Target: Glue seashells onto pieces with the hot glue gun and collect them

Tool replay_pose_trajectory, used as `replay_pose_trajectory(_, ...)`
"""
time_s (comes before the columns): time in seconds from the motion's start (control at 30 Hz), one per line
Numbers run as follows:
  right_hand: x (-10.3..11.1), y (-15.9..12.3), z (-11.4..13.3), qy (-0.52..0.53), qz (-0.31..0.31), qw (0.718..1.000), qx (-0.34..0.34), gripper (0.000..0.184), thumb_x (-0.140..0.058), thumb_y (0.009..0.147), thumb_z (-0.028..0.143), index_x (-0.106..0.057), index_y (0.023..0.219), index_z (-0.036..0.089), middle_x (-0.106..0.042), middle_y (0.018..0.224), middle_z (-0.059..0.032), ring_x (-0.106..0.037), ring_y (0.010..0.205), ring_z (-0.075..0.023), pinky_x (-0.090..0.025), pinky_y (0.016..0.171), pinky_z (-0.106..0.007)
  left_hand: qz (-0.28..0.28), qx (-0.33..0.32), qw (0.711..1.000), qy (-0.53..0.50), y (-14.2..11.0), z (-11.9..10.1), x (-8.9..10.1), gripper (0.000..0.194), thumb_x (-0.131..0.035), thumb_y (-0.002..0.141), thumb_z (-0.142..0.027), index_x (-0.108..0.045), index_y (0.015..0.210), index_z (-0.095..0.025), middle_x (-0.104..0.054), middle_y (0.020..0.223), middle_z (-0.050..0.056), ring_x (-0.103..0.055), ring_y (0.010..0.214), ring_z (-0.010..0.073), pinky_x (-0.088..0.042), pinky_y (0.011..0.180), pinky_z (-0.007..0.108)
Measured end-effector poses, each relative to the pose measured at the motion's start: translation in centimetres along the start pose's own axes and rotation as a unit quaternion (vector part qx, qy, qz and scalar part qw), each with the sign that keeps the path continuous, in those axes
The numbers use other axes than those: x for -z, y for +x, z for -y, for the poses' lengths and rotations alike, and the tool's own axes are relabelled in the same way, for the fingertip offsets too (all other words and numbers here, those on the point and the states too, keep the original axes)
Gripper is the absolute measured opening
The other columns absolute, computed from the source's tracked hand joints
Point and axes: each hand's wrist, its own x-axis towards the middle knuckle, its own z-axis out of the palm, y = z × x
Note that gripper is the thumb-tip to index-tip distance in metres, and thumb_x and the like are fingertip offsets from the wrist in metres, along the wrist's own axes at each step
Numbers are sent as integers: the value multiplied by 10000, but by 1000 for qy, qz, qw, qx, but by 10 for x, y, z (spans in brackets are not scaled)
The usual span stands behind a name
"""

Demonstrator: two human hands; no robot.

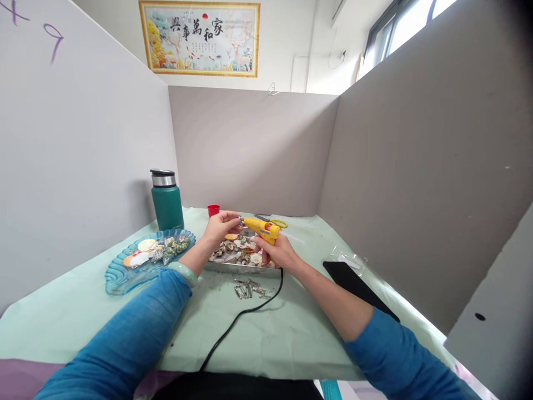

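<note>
My right hand is wrapped round the handle of a yellow glue gun, whose nozzle points left. A clear glue stick sticks out of its back end. My left hand pinches something small at the nozzle tip; it is too small to make out. Both hands are over a metal tray full of seashells. In front of the tray lie several small silvery metal pieces, like clips or pins. The gun's black cord runs down toward the table's front edge.
To the left, a blue shell-shaped plate holds shells, with a green bottle behind it. Yellow-handled scissors and a red cup are beyond the tray. A black flat object and clear plastic bag lie right. Grey partitions enclose the table.
</note>
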Motion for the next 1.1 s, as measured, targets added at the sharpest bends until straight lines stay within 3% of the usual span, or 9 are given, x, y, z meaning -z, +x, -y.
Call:
replay_pose_trajectory(0.2, 0, 1, -1, -1, 2, 1000, 5, 318, -576, 788, 488, -574, 709, 180, -550, 481, 21, -480, 375, -91, -408, 380, -210, 1, 8, 1000, -8, 0, 0, -1, 355, -781, 582, -261, -588, 839, -110, -656, 653, 24, -647, 554, 139, -542, 559, 248)
replay_pose_trajectory(0.5, 0, 5, -8, 5, 6, 1000, -8, 329, -608, 762, 487, -584, 830, 166, -648, 665, -6, -494, 377, -64, -390, 349, -176, -13, 3, 1000, -25, 4, 3, 3, 356, -778, 591, -250, -584, 852, -106, -659, 658, 33, -649, 545, 135, -539, 552, 237)
replay_pose_trajectory(1.1, 0, 2, -4, 8, 3, 1000, 5, 309, -580, 783, 480, -560, 787, 171, -616, 608, 10, -475, 367, -67, -394, 359, -190, 4, 8, 1000, -10, -1, -2, -1, 323, -771, 575, -240, -605, 822, -115, -651, 645, 14, -624, 517, 123, -539, 541, 248)
